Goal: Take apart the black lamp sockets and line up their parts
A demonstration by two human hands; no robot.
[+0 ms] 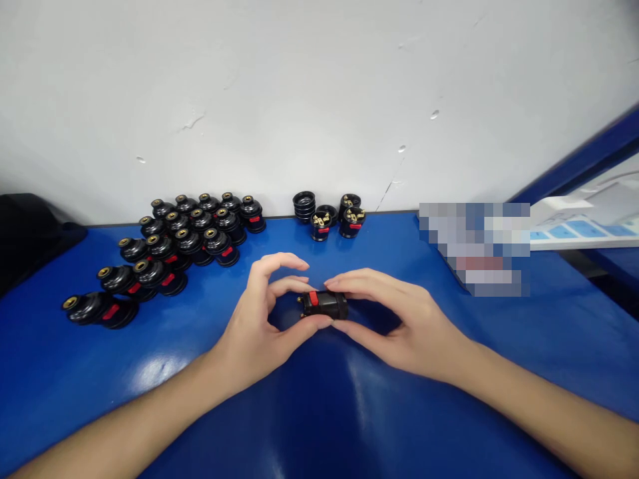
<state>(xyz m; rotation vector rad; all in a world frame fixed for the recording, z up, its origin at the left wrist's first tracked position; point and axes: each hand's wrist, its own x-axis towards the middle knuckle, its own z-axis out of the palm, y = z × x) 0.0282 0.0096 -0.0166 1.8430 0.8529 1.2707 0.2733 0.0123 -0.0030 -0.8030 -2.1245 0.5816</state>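
Between my two hands lies a black lamp socket (327, 306) on its side, with a red tab on top and brass contacts at its left end. My left hand (262, 326) pinches it from the left between thumb and fingers, the index finger raised off it. From the right, my right hand (399, 313) has its thumb and fingertips closed on the same socket. Beyond the hands stand open socket bodies (353, 223) with bare brass contacts and red tabs. Close by them sits a black threaded shell (304, 207).
Rows of black sockets with domed caps (202, 223) and brass centres fill the back left of the blue table (309, 406). A white wall (319, 100) rises behind. At the right are a blurred-out stack (474, 249) and a blue frame bar (579, 156). Dark cloth (30, 233) lies far left.
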